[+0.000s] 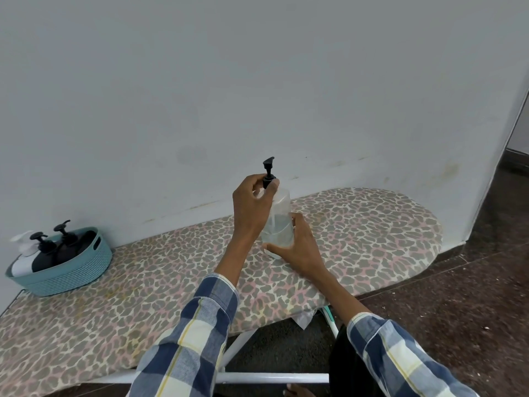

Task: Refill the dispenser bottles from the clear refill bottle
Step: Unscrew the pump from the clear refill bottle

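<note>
Head view: the left hand (252,207) pinches the pump collar (269,180) of the clear bottle (279,224), and the right hand (294,245) grips its base, upright over the ironing board (372,224). If the pump turns while the bottle tilts, liquid may spill on the cover.

A home, most likely: a leopard-print ironing board (315,242) stands against a plain painted wall (257,81) on dark polished stone floor (458,296).
</note>
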A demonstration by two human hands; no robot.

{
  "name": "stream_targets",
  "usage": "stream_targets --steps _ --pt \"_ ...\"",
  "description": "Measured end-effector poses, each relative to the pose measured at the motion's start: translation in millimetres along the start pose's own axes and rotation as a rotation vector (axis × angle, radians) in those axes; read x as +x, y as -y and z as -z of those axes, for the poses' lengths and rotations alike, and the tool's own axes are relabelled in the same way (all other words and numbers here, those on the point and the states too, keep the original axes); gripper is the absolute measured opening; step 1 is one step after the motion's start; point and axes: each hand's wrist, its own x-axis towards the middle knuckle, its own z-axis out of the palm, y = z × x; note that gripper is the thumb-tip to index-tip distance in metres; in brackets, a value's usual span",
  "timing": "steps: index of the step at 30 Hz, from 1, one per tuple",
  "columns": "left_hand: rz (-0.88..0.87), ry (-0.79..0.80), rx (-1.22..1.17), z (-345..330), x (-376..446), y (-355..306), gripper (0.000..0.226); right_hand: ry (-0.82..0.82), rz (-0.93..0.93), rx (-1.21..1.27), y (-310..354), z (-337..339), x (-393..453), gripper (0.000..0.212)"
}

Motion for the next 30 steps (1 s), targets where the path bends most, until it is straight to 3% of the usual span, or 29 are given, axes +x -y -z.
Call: stream_targets --steps 7,13,30 --pt "0.014 -0.036 -0.004 -1.8 7.9 -4.5 0.028 -0.006 -0.009 -0.012 -0.5 -0.2 0.2 0.095" --pt "0.034 -0.148 -0.119 -1.1 10.7 -9.0 0.046 0.006 -0.018 -0.036 0.0 0.1 0.3 0.097" --pt "0.055 -0.044 -0.067 7.6 6.2 5.7 0.038 0.013 -0.038 -0.026 5.6 2.9 -2.3 0.096"
